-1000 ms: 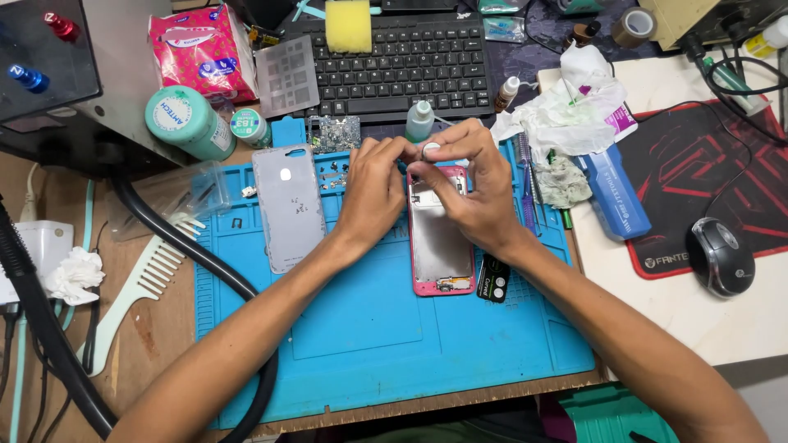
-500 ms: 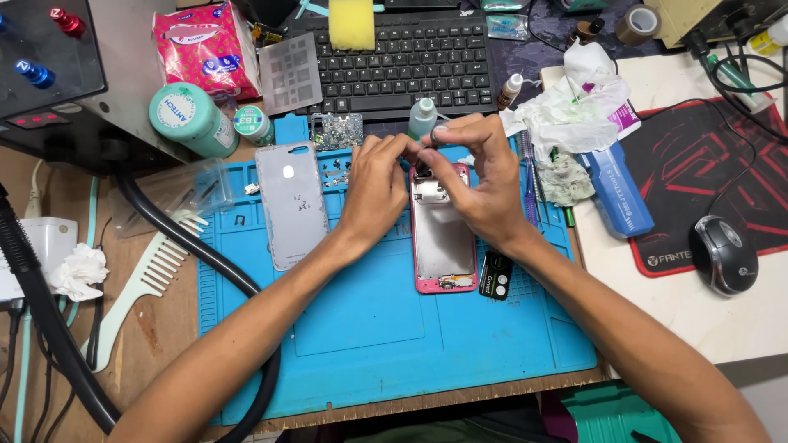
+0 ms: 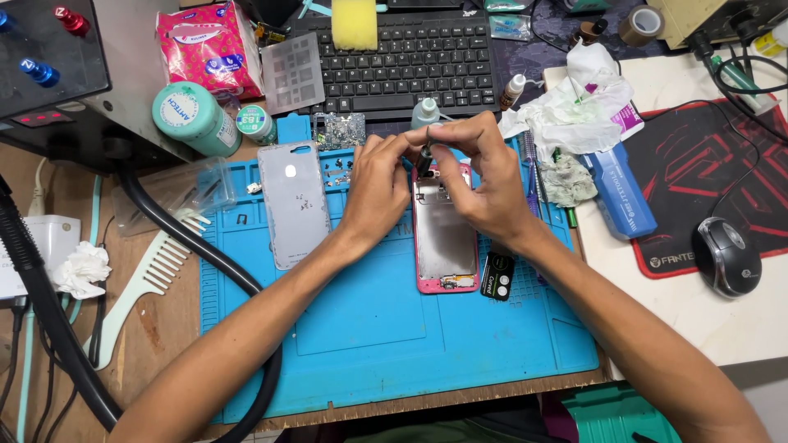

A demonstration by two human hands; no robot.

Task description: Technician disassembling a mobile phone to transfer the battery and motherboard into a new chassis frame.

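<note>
Pink-rimmed phone [image 3: 444, 238], opened, face down on the blue mat [image 3: 386, 328], bare metal inner plate showing. Over its top edge, a small dark part [image 3: 424, 157], pinched from both sides. Left hand [image 3: 376, 187]: grip closed, thumb and forefinger on the part's left side. Right hand [image 3: 484, 176]: grip closed too, fingertips clamped on the part from above and right. Exactly what the part is, too small to tell — slim, dark, maybe with a flex tail.

Step in hand, by the look of it: working a small component at the phone's upper end, either lifting it free or seating it. Next move calls for a steady, light pinch and no twisting; thin part, easily bent, and tiny screws [image 3: 336, 168] lying loose nearby on the mat.

Outward now. Grey back cover [image 3: 293, 203], smooth, rounded corners, flat on the mat left of the phone. Small black rectangular piece [image 3: 497, 276] just beside the phone's lower right corner. Mat rubbery, matte, moulded with trays. Black keyboard [image 3: 419, 57] beyond, yellow sponge [image 3: 355, 23] on it. Pale green comb [image 3: 148, 279] on the wooden bench [image 3: 156, 328]. Crumpled tissue [image 3: 574, 111], blue bottle [image 3: 621, 193], glossy mouse [image 3: 726, 256] off right.
</note>
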